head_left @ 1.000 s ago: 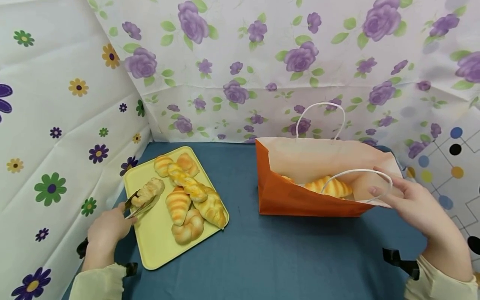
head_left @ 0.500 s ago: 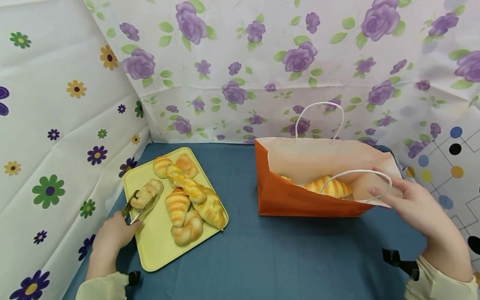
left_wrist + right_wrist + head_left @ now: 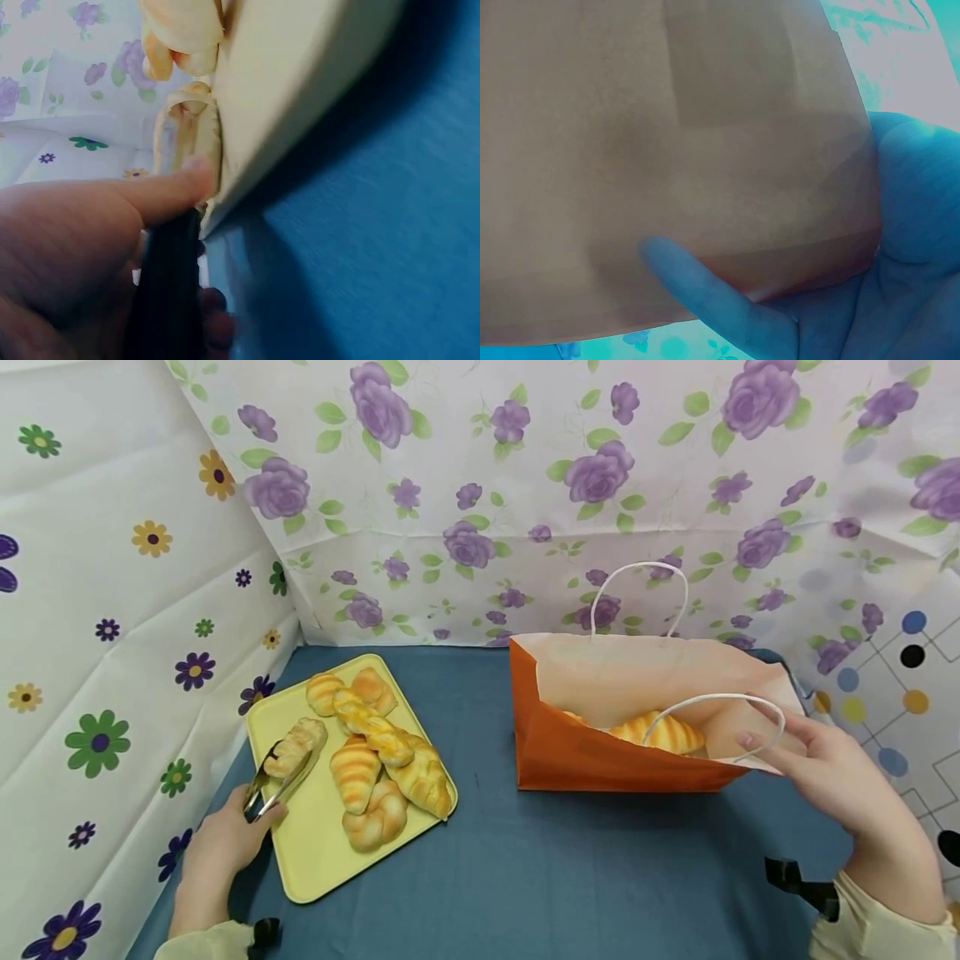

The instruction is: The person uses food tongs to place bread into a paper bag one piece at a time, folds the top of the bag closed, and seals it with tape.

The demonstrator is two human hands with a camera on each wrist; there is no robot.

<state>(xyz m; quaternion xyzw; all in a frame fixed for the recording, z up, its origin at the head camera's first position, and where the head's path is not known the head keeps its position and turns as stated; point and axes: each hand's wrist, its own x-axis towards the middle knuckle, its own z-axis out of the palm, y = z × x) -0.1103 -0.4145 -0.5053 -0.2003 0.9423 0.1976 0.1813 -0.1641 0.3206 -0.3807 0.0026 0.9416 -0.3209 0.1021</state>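
In the head view my left hand (image 3: pixel 225 839) grips a pair of tongs (image 3: pixel 288 785) at the tray's left edge. The tongs' two arms lie either side of a pale, knobbly bread roll (image 3: pixel 297 746) on the yellow tray (image 3: pixel 322 839). In the left wrist view the thumb presses along the tongs; their dark handle (image 3: pixel 169 289) runs through the hand. On the right, my right hand (image 3: pixel 836 768) holds the right side of an orange paper bag (image 3: pixel 600 766), thumb inside its opening. A striped croissant-like bread (image 3: pixel 660 732) shows inside, with another piece partly hidden.
Several breads lie on the tray's right half: a twisted loaf (image 3: pixel 373 725), a striped roll (image 3: pixel 356 774), a knotted roll (image 3: pixel 375 816) and a braided loaf (image 3: pixel 423 777). Blue cloth (image 3: pixel 487 860) covers the table. Flowered sheets (image 3: pixel 450 468) hang behind and at the left.
My left hand has drawn back slightly towards the front right, and more of the tongs shows around the bread roll. My right hand still holds the bag in the same place.
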